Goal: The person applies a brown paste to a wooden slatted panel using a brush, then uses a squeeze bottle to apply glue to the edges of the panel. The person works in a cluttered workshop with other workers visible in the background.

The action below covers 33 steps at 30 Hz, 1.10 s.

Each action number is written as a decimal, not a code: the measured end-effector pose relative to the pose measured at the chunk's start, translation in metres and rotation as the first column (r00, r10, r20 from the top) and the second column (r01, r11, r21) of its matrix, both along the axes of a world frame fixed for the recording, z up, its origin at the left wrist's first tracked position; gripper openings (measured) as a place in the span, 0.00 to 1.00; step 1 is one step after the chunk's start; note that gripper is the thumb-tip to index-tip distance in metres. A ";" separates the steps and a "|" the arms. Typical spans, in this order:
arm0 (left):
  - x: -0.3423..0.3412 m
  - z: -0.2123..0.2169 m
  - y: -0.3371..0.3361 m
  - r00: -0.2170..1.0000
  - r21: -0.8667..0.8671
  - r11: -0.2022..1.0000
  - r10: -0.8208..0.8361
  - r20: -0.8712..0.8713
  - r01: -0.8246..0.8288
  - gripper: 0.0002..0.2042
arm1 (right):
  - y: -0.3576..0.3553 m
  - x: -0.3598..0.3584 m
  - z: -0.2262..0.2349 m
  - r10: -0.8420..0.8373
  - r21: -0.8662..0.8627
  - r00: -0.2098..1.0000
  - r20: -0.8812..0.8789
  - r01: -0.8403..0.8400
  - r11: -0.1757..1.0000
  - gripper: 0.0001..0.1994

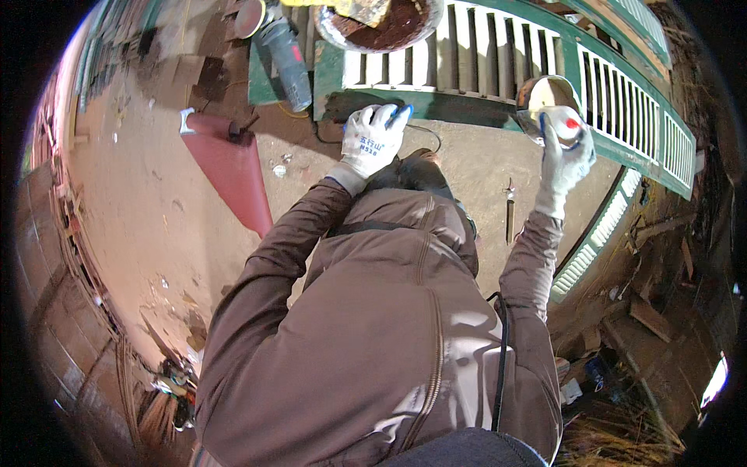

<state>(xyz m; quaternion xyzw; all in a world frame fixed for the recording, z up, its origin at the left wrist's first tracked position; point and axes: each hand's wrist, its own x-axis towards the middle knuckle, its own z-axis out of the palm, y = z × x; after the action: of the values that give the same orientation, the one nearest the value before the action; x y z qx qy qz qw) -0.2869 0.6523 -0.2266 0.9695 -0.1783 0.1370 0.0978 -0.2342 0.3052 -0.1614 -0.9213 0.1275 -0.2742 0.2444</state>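
Bowl (381,27) of brown paste, right hand (564,159) gripping tin (562,124)

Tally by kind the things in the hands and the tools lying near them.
Gloved hands: 2, left hand and right hand
Blue-handled tool in the left hand: 1
Small container in the right hand: 1
Angle grinder: 1
Shallow pan: 1
Total: 6

Brown zipped jacket (389,327) with long sleeves; white knit gloves on both hands, blue print on the left (372,142), right (562,165).
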 end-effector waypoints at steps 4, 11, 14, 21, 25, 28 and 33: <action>-0.007 0.009 0.010 0.983 -0.036 0.990 0.134 -0.125 -0.139 0.21 | 0.041 -0.031 0.035 0.208 0.489 0.977 0.041 -0.201 0.849 0.26; 0.005 0.002 0.015 0.983 -0.170 0.973 0.136 -0.121 -0.156 0.14 | 0.071 -0.035 0.003 0.517 -0.099 0.792 -0.324 -0.572 0.814 0.30; 0.009 0.000 0.021 0.980 -0.248 0.954 0.132 -0.148 -0.166 0.14 | 0.083 -0.028 -0.001 0.495 -0.274 0.753 -0.434 -0.634 0.724 0.32; 0.011 -0.001 0.025 0.959 -0.364 0.900 0.161 -0.231 -0.239 0.14 | 0.093 0.005 -0.001 0.559 -0.363 0.668 -0.492 -0.741 0.566 0.31; 0.010 -0.005 0.026 0.963 -0.377 0.895 0.167 -0.211 -0.238 0.15 | 0.096 0.026 -0.008 0.586 -0.327 0.602 -0.543 -0.794 0.512 0.30; 0.006 -0.011 0.025 0.969 -0.370 0.898 0.191 -0.159 -0.238 0.15 | 0.103 0.037 -0.003 0.580 -0.360 0.575 -0.576 -0.816 0.452 0.29; 0.004 -0.010 0.025 0.977 -0.312 0.929 0.166 -0.132 -0.200 0.15 | 0.118 0.052 0.008 0.614 -0.356 0.496 -0.614 -0.868 0.346 0.33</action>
<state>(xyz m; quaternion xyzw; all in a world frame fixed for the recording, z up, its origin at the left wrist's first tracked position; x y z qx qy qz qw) -0.2832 0.6772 -0.2362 0.9584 -0.0567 0.1226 0.2515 -0.1824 0.4233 -0.1539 -0.9282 -0.3710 0.0277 -0.0095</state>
